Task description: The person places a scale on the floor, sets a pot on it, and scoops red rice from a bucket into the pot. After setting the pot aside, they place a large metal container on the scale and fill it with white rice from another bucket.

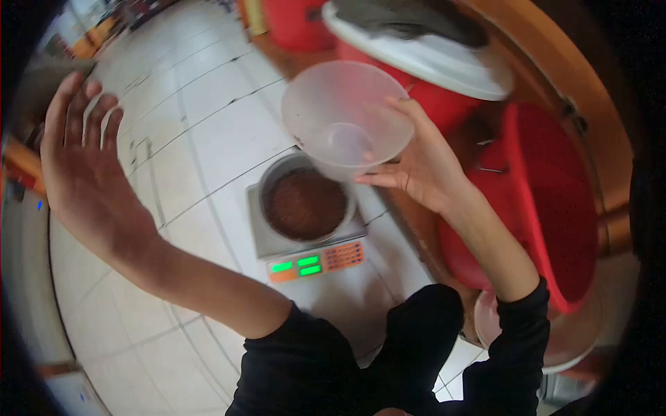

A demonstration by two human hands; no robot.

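At one o'clock, a white lid [479, 78] with something dark [409, 21] on it is covering a red bucket [444, 107]. A large red basin [562, 201] is tilting at three o'clock; a pale vessel [488, 322] is sitting at four. White floor tiles [225, 132] are stretching toward eleven.

partly hidden, cropped and indistinct items, head view.
the translucent bowl [340, 104] covers the upper right rim of the pot [352, 211]; fingertips of the right hand [431, 163] are blurred through the bowl's wall. digits on the green displays [309, 261] and labels on the keypad [345, 256] are illegible. the top edge crops the red container [298, 31] and the dark item [409, 21] on the white lid [444, 69]; the bottom edge crops the dark clothing [298, 367]. at lower right, the right sleeve [520, 333] partly hides the pale basin [488, 319]. objects at upper left [104, 31] are blurred.
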